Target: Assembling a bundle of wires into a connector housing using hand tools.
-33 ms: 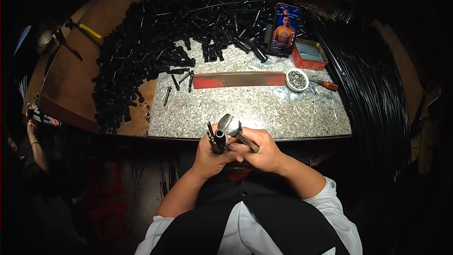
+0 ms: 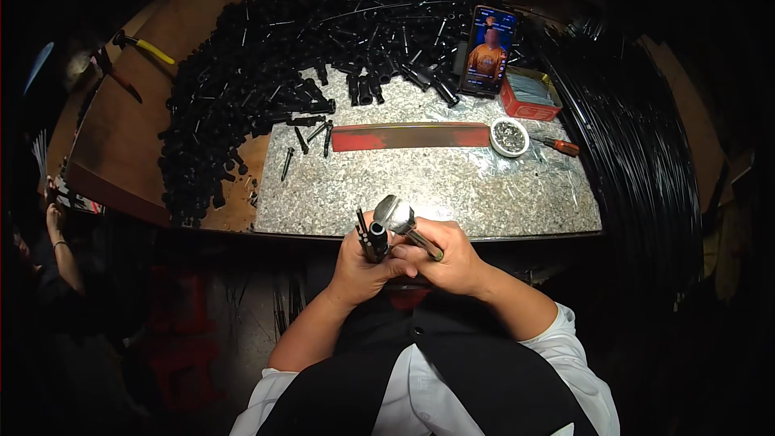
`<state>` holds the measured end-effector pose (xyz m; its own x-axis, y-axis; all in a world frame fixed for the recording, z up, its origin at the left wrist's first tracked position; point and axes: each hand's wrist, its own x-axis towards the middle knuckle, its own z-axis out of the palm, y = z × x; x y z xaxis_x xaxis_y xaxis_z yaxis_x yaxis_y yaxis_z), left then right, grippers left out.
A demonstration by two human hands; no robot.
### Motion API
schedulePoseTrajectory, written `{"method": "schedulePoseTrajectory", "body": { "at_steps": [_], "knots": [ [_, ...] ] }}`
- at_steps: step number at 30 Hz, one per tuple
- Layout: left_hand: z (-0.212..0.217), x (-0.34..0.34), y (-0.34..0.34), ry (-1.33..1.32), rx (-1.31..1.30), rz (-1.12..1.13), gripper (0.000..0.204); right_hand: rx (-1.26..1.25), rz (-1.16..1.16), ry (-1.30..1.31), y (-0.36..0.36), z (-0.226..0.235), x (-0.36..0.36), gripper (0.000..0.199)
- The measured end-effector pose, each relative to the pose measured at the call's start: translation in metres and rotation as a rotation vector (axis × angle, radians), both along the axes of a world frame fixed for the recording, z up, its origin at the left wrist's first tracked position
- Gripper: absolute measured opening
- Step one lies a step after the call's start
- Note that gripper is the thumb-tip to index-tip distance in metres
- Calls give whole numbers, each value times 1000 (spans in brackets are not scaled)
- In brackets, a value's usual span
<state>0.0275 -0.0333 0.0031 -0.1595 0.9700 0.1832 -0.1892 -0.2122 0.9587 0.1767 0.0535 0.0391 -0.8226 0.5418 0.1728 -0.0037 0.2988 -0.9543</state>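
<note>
Just off the near edge of the worktop, my left hand (image 2: 360,273) is closed around a black tubular part (image 2: 377,236) with thin dark rods beside it. The tube's round open end points up. Against it, my right hand (image 2: 450,262) grips a tool (image 2: 394,213) with a broad silver metal head and a narrow dark handle; its exact kind I cannot make out. Both hands touch at the thumbs, and my fingers partly hide the lower ends of what they hold. Several loose black pins (image 2: 287,164) lie on the speckled slab (image 2: 404,173) beyond my left hand.
A big heap of black tubular parts (image 2: 242,73) covers the back left. Across the slab lies a red-and-brown bar (image 2: 410,136). To its right are a white bowl (image 2: 509,137), screwdriver (image 2: 560,146), red box (image 2: 530,103), phone (image 2: 488,52) and black rods (image 2: 638,129). Another person's hand (image 2: 55,218) shows far left.
My hands and what they hold keep nearly the same position. Only the picture on the phone differs slightly.
</note>
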Motion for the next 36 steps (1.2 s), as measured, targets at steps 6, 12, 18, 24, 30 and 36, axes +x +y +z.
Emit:
{"method": "schedulePoseTrajectory", "body": {
  "at_steps": [6,12,18,24,30,36],
  "knots": [
    [-1,0,1,11,50,18,65,41,-39,24,-1,6,-2,16],
    [4,0,1,-14,8,-24,73,80,-38,20,-1,6,-1,16],
    [2,-1,0,-6,24,-23,74,176,-61,47,-3,4,-2,19],
    [0,-3,-1,64,37,-11,78,181,-47,33,-3,8,-3,18],
    [-1,-11,-6,-186,-23,-50,82,-13,-47,121,-9,14,-16,12],
    [2,-30,-14,-201,-75,-69,98,-348,76,-32,-5,23,-15,25]
  ]
}}
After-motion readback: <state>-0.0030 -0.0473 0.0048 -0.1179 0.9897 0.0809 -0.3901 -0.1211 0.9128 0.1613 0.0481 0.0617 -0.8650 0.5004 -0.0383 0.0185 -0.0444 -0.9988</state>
